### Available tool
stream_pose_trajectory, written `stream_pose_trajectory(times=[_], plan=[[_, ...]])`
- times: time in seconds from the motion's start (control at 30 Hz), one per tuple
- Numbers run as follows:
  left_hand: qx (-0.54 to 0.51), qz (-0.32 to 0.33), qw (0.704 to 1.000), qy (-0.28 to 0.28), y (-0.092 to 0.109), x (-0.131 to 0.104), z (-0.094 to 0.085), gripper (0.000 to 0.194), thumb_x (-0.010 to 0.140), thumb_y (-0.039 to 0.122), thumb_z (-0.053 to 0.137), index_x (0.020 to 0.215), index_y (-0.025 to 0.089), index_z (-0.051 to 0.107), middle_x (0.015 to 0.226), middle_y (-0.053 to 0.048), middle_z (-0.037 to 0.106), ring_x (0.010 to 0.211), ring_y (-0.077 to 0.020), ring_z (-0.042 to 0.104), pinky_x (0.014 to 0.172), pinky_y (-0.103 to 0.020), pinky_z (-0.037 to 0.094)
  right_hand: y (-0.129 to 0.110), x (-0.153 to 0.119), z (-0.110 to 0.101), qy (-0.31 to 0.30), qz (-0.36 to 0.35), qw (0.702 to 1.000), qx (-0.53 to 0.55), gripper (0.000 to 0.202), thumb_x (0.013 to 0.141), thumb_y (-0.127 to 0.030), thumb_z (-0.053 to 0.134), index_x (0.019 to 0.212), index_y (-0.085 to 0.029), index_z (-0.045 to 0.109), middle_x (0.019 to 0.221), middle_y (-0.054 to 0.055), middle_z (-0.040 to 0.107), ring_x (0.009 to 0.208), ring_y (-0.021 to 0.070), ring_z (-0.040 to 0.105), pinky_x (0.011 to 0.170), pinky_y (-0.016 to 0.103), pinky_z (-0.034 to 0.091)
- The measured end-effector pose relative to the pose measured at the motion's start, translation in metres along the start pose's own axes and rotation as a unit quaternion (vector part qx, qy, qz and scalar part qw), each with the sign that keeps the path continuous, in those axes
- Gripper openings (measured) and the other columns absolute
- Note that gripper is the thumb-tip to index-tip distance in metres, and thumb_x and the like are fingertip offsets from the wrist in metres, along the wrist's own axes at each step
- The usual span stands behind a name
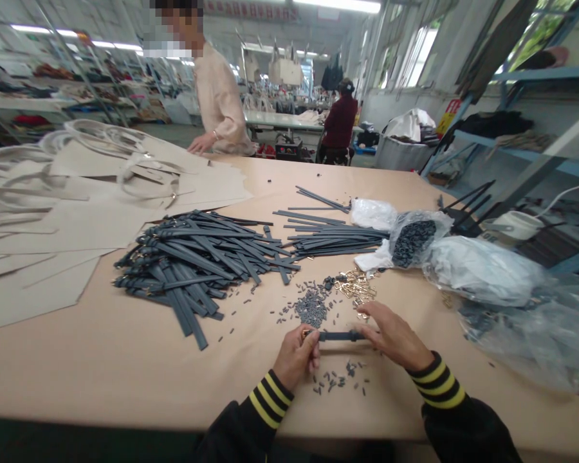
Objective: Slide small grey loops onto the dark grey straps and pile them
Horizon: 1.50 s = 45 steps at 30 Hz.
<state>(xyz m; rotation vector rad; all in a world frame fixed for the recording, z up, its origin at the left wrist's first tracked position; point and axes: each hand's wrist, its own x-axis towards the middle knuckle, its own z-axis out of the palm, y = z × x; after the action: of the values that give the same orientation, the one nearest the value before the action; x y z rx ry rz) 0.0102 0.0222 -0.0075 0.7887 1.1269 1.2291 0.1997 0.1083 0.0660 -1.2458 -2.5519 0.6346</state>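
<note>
Between the left hand (pixel 296 355) and the right hand (pixel 394 335), a dark strap (pixel 338 336) runs crosswise, left to right. The left hand pinches its end by the gold buckle (pixel 307 333); the right hand, partly open, meets the other end, grip unclear. Beyond the right hand, a clear bag (pixel 415 239) holds small dark pieces.
</note>
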Motion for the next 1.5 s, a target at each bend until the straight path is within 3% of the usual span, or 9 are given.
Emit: stream_pose_trajectory(times=[0.13, 0.33, 0.5, 0.7, 1.1, 1.23, 1.37, 1.43, 1.5], plan=[[-0.005, -0.006, 1.000, -0.002, 0.000, 0.000, 0.001, 0.027, 0.076, 0.041, 0.049, 0.074, 0.015, 0.044, 0.045, 0.007, 0.048, 0.031, -0.0047, 0.043, 0.029, -0.013, 0.031, 0.010, -0.006, -0.008, -0.164, 0.003, 0.986, -0.006, 0.021, 0.078, -0.031, 0.047, 0.065, -0.017, 0.057, 0.060, 0.002, 0.058, 0.056, 0.0142, 0.052, 0.052, 0.024, 0.036], [0.059, 0.001, 0.998, -0.022, -0.001, -0.001, 0.005, 0.027, 0.076, 0.042, 0.047, 0.072, 0.015, 0.043, 0.044, 0.007, 0.049, 0.030, -0.0047, 0.041, 0.029, -0.014, 0.030, -0.020, 0.002, 0.013, -0.262, 0.021, 0.946, 0.192, 0.020, 0.081, -0.023, 0.039, 0.068, -0.016, 0.052, 0.061, 0.001, 0.062, 0.051, 0.0103, 0.056, 0.051, 0.020, 0.041], [0.097, 0.000, 0.995, -0.023, -0.004, -0.003, 0.005, 0.025, 0.078, 0.041, 0.044, 0.074, 0.016, 0.043, 0.042, 0.007, 0.048, 0.029, -0.0054, 0.039, 0.029, -0.015, 0.029, -0.032, 0.006, 0.031, -0.259, 0.060, 0.927, 0.264, 0.015, 0.081, -0.022, 0.037, 0.075, -0.016, 0.048, 0.066, 0.001, 0.061, 0.049, 0.0090, 0.055, 0.045, 0.018, 0.040], [0.132, 0.028, 0.990, -0.029, -0.010, -0.003, 0.004, 0.023, 0.080, 0.040, 0.041, 0.077, 0.017, 0.044, 0.042, 0.007, 0.047, 0.029, -0.0057, 0.038, 0.030, -0.015, 0.028, -0.029, 0.004, 0.034, -0.187, 0.008, 0.968, 0.165, 0.014, 0.078, -0.019, 0.042, 0.067, -0.015, 0.049, 0.056, -0.002, 0.056, 0.050, 0.0082, 0.047, 0.051, 0.019, 0.034], [0.125, 0.034, 0.990, -0.053, -0.012, -0.004, 0.003, 0.026, 0.082, 0.042, 0.037, 0.077, 0.017, 0.042, 0.043, 0.006, 0.046, 0.031, -0.0064, 0.043, 0.029, -0.014, 0.028, -0.025, 0.002, 0.044, -0.146, 0.005, 0.970, 0.196, 0.026, 0.080, -0.032, 0.043, 0.060, -0.016, 0.041, 0.054, -0.005, 0.038, 0.053, 0.0085, 0.038, 0.049, 0.020, 0.029], [0.096, 0.023, 0.991, -0.089, -0.013, -0.005, 0.003, 0.030, 0.083, 0.046, 0.033, 0.079, 0.016, 0.040, 0.044, 0.006, 0.047, 0.030, -0.0058, 0.043, 0.028, -0.013, 0.027, -0.023, 0.003, 0.045, -0.168, 0.009, 0.966, 0.194, 0.027, 0.080, -0.034, 0.042, 0.060, -0.016, 0.042, 0.053, -0.003, 0.045, 0.052, 0.0097, 0.043, 0.051, 0.020, 0.032], [0.089, 0.030, 0.989, -0.114, -0.015, -0.006, 0.000, 0.033, 0.083, 0.047, 0.032, 0.087, 0.016, 0.041, 0.045, 0.006, 0.048, 0.031, -0.0063, 0.045, 0.029, -0.014, 0.028, -0.026, 0.002, 0.043, -0.256, 0.049, 0.926, 0.273, 0.022, 0.082, -0.035, 0.037, 0.071, -0.017, 0.043, 0.052, -0.002, 0.054, 0.043, 0.0091, 0.046, 0.044, 0.019, 0.034], [0.083, 0.030, 0.988, -0.124, -0.015, -0.006, -0.002, 0.035, 0.082, 0.048, 0.033, 0.090, 0.016, 0.042, 0.045, 0.005, 0.049, 0.032, -0.0069, 0.046, 0.030, -0.015, 0.028, -0.028, 0.001, 0.044, -0.243, 0.048, 0.930, 0.272, 0.022, 0.081, -0.035, 0.038, 0.070, -0.017, 0.043, 0.052, -0.003, 0.052, 0.043, 0.0088, 0.045, 0.044, 0.018, 0.033], [0.075, 0.031, 0.988, -0.130, -0.015, -0.006, -0.004, 0.036, 0.081, 0.050, 0.035, 0.089, 0.016, 0.044, 0.045, 0.005, 0.050, 0.033, -0.0071, 0.047, 0.032, -0.015, 0.029, -0.029, 0.002, 0.046, -0.194, 0.022, 0.953, 0.231, 0.024, 0.080, -0.035, 0.041, 0.066, -0.016, 0.044, 0.052, -0.003, 0.049, 0.048, 0.0090, 0.044, 0.048, 0.019, 0.033]])
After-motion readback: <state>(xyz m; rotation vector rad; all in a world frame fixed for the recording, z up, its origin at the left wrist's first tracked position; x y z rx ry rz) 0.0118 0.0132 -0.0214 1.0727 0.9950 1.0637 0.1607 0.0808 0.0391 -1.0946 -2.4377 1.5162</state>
